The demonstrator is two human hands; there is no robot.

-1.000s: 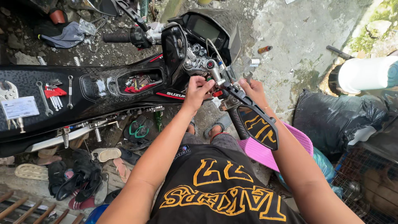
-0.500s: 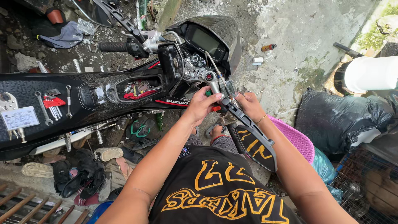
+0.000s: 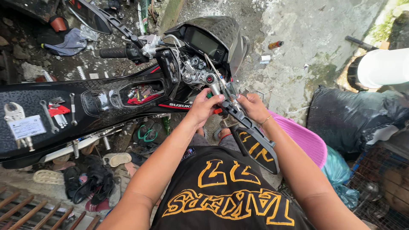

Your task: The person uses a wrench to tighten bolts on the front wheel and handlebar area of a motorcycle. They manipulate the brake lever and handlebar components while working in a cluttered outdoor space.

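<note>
Both hands [image 3: 203, 108] [image 3: 252, 106] outstretched, fingers clenched round handlebar end [image 3: 223, 100] beside mirror [image 3: 255, 142]

Looking down, I see my left hand [image 3: 203, 108] and right hand [image 3: 252, 106] closed together on the near handlebar end [image 3: 221, 97] of a black motorcycle [image 3: 128, 96], fingers wrapped about the mirror stalk [image 3: 243, 121] by the lever. The black mirror [image 3: 260, 149] hangs below my right wrist. Wrenches [image 3: 57, 114] and a padlock [image 3: 15, 114] lie on the seat [image 3: 30, 98] to the left. Sandals [image 3: 147, 132] lie on the ground beneath the frame, and a pink basin [image 3: 304, 140] sits just right of my forearm.
</note>
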